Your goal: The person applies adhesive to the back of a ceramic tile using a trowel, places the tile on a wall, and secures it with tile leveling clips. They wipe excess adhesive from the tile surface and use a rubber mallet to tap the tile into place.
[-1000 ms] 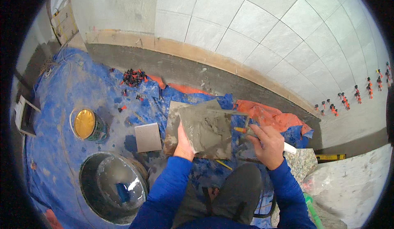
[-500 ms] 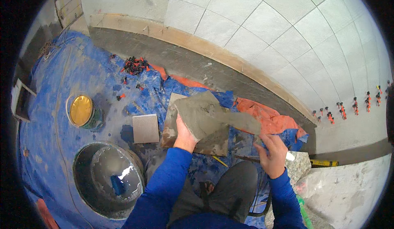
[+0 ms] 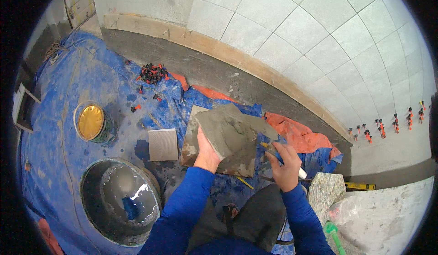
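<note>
Left hand (image 3: 207, 153) gripped the lower edge of a mortar-coated tile (image 3: 226, 134), tilted above a second tile on the blue tarp (image 3: 91, 86); right hand (image 3: 286, 163) was closed around a trowel (image 3: 269, 131) at the tile's right edge. Wet mortar risked sliding off, or the tile slipping from the one-handed grip

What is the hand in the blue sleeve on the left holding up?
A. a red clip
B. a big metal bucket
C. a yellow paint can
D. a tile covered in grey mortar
D: the left hand grips a tile smeared with grey mortar, while the yellow-lidded can and the bucket sit untouched on the blue tarp.
</note>
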Action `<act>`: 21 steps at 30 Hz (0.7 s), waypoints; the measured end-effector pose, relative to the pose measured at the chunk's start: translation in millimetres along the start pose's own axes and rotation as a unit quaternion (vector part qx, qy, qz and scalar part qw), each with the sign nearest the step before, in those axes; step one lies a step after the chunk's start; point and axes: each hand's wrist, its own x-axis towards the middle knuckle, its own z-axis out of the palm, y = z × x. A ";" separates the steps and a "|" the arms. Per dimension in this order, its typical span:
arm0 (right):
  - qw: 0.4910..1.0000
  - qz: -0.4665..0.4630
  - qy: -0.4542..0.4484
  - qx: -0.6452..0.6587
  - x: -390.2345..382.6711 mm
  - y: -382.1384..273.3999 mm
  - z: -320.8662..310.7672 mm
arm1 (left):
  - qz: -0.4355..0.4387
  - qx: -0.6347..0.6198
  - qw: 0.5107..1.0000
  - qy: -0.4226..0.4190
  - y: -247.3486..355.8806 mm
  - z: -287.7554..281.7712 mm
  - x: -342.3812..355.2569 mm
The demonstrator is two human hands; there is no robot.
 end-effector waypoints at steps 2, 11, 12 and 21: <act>0.999 0.002 -0.044 -0.022 4.4 3.6 -9.4 | -0.020 0.007 1.000 0.015 -1.7 2.2 -2.5; 0.990 -0.090 0.000 -0.106 -6.3 22.7 -28.7 | -0.004 -0.015 1.000 0.004 -8.6 -5.2 -1.6; 0.990 -0.094 0.004 -0.101 -5.9 27.3 -29.7 | -0.008 -0.018 1.000 0.013 -7.6 -5.9 -0.8; 0.969 -0.200 0.037 -0.141 8.7 49.0 -18.3 | -0.061 -0.043 0.995 0.058 -9.0 3.1 -10.6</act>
